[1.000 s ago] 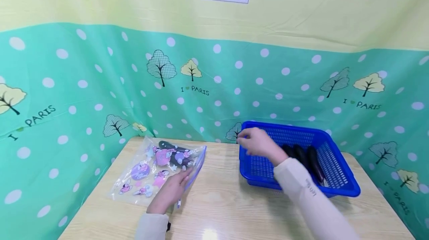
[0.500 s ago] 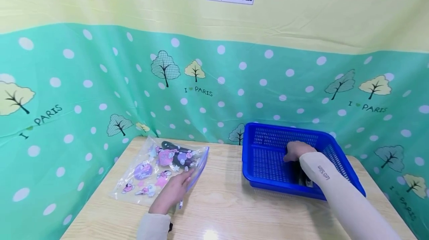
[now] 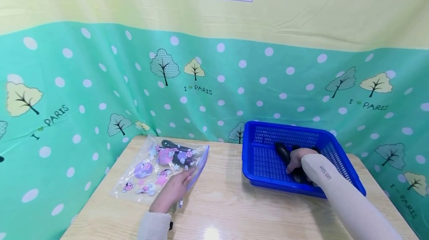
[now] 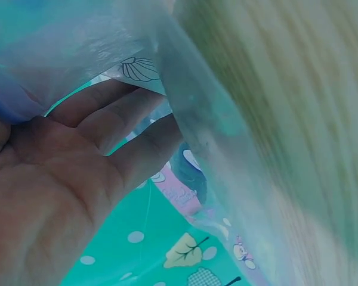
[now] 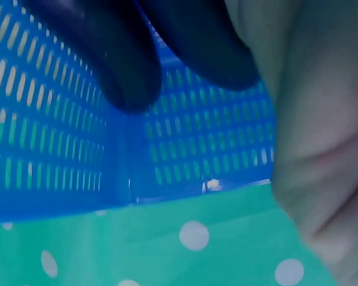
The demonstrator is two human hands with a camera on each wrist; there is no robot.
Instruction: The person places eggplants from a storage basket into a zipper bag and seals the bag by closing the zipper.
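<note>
A clear zip bag (image 3: 147,173) with pink and purple cartoon prints lies on the left of the table, a dark eggplant (image 3: 174,147) inside it. At its purple zip edge, my left hand (image 3: 172,191) holds the bag's mouth; in the left wrist view, several fingers (image 4: 131,143) stretch along the film and the thumb is mostly cut off. My right hand (image 3: 298,158) reaches into the blue basket (image 3: 249,174) and grips a dark eggplant (image 3: 282,152). More eggplants lie under and beside that hand, partly hidden; two rounded ends, one an eggplant (image 5: 128,77), show in the right wrist view.
The basket has slotted walls and stands at the table's right back. Bare wood table (image 3: 221,195) lies between bag and basket. A green and yellow printed curtain (image 3: 207,65) hangs close behind the table and along its sides.
My right hand moved right and down from over the basket's left rim into it. The gripped eggplant has shifted left from the others. My left hand stays at the bag.
</note>
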